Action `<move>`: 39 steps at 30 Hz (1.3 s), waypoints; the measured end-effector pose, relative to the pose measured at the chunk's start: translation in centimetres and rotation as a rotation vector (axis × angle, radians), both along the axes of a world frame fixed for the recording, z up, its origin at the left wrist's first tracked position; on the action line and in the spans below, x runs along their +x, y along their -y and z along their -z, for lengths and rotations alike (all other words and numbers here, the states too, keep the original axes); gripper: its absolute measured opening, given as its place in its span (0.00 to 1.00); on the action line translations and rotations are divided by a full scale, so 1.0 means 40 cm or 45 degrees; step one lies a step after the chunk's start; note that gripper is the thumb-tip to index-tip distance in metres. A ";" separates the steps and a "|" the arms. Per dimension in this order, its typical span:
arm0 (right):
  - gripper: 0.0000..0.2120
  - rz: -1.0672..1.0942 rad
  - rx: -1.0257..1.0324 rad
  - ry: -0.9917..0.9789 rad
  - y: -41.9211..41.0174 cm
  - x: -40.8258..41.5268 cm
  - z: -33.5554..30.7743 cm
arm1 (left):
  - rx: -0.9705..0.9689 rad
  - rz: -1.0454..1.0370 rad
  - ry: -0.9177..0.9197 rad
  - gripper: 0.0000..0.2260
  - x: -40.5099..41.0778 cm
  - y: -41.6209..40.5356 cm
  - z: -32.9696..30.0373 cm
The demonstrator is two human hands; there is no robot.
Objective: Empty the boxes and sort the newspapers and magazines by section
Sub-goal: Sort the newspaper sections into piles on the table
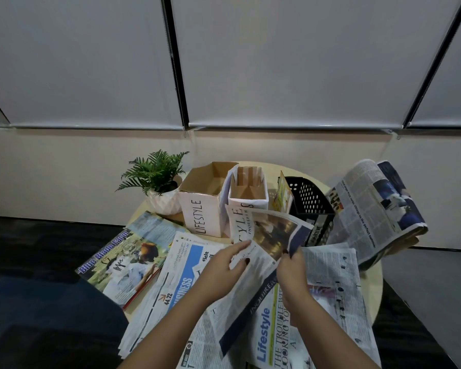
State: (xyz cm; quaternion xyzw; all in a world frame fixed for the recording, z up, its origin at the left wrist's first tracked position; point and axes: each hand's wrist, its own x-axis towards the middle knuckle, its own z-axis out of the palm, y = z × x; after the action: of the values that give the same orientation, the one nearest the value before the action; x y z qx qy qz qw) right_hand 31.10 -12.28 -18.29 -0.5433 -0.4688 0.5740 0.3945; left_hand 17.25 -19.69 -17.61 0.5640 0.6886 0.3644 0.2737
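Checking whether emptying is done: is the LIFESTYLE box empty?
Apparently empty: the LIFESTYLE box stands upright and open, only bare cardboard showing inside; its bottom is hidden.

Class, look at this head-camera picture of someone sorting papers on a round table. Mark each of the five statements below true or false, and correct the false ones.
1. Both hands hold the same Lifestyle newspaper section. True: the left hand and right hand each grip it.
2. The box labelled LIFESTYLE is full of papers. False: its inside looks empty.
3. A potted fern stands left of that box. True.
4. The black perforated basket sits at the table's left edge. False: it is on the right, behind the held paper.
5. The Blue Blade Farm magazine lies inside a box. False: it lies flat at the table's left edge.
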 end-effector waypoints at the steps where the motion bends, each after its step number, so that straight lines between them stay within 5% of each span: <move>1: 0.22 0.025 0.006 0.027 -0.005 0.006 -0.003 | -0.002 -0.030 0.015 0.20 -0.011 0.000 0.001; 5: 0.26 -0.062 0.101 0.059 -0.011 0.014 -0.046 | -0.036 -0.090 0.116 0.24 -0.054 -0.003 -0.003; 11: 0.13 -0.510 -0.056 -0.174 -0.011 -0.006 -0.159 | -0.095 -0.282 0.464 0.42 -0.134 -0.022 -0.003; 16: 0.04 -0.356 -0.139 -0.477 -0.056 0.041 -0.200 | 0.070 -0.593 0.885 0.31 -0.224 -0.013 -0.012; 21: 0.03 -0.279 0.042 0.275 -0.105 0.077 -0.108 | -0.036 -0.503 0.859 0.14 -0.279 -0.008 -0.029; 24: 0.05 -0.281 0.114 0.514 -0.096 0.083 -0.031 | -0.159 -0.472 0.806 0.08 -0.278 -0.021 -0.008; 29: 0.07 -0.104 -0.020 0.206 -0.054 0.109 0.028 | -0.328 -0.467 0.782 0.07 -0.262 -0.037 0.054; 32: 0.11 -0.257 -0.112 -0.046 -0.034 0.162 0.022 | -0.392 -0.506 0.824 0.07 -0.251 -0.055 0.071; 39: 0.18 -0.112 0.031 0.288 -0.066 0.324 0.028 | -0.521 -0.368 0.690 0.05 -0.108 -0.112 0.100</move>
State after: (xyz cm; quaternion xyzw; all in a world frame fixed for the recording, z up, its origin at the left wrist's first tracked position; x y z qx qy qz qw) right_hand 44.07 -9.64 -19.43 -0.5786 -0.5407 0.5199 0.3203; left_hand 12.92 -15.21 -21.60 0.2776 0.7224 0.3900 0.4990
